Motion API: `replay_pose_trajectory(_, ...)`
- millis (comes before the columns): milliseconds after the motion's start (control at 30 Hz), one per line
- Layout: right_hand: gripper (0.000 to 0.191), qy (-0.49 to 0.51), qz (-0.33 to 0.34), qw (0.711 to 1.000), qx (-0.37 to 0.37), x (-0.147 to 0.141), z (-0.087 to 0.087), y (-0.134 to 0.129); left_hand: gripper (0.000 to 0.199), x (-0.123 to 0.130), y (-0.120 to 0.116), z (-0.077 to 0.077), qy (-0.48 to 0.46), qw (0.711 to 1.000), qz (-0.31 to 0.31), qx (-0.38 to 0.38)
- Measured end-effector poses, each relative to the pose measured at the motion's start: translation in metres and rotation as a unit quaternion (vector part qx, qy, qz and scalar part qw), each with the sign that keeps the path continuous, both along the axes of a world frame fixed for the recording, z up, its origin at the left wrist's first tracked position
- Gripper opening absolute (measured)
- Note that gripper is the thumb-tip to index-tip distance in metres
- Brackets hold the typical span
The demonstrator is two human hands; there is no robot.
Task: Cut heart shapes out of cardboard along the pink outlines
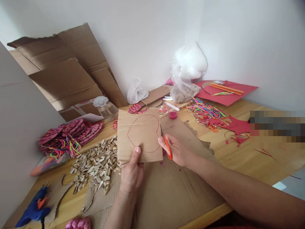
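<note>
A squarish piece of cardboard [143, 133] with a rounded outline drawn on it in reddish-purple is held up over the table. My left hand [132, 171] grips its lower edge, thumb on the front face. At the right edge of the piece, my right hand [175, 148] is closed around orange-handled scissors [168, 149]. Their dark blades are at that edge, partly hidden by the cardboard and my fingers. Beneath both hands lies a large flat cardboard sheet [166, 190] with pink stains.
Peanut shells [97, 162] spread at left, near a blue glue gun [35, 206] and pink shell-covered pieces [71, 133]. Behind stand a cup of pink paint [173, 114], a clear bottle [105, 106] and leaning cardboard [71, 73]. Colourful cords [207, 108] and red paper [235, 124] lie right.
</note>
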State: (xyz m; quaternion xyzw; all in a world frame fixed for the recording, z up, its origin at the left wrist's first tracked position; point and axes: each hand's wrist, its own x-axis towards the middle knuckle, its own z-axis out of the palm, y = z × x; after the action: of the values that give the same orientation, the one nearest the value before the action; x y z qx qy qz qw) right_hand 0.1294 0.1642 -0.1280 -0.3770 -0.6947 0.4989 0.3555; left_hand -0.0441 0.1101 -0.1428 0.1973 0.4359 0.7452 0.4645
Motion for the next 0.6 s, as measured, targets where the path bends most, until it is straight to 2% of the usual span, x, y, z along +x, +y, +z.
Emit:
replay_pose_trajectory(267, 0.048, 0.004, 0.001, 1.0, -0.002, -0.0009, -0.0045, 0.0022, 0.061, 0.0012, -0.0006, 0.0, 0.016, 0.999, 0.015, 0.043)
replay_pose_trajectory(433, 0.048, -0.006, 0.023, 1.0, -0.004, -0.001, -0.0025, 0.0006, 0.059, -0.0011, 0.0012, -0.002, 0.011, 0.999, 0.022, 0.037)
replay_pose_trajectory(600, 0.048, -0.021, 0.012, 1.0, -0.002, -0.0013, -0.0035, 0.0007, 0.058, 0.0031, 0.0002, 0.0008, -0.004, 0.999, 0.018, 0.028)
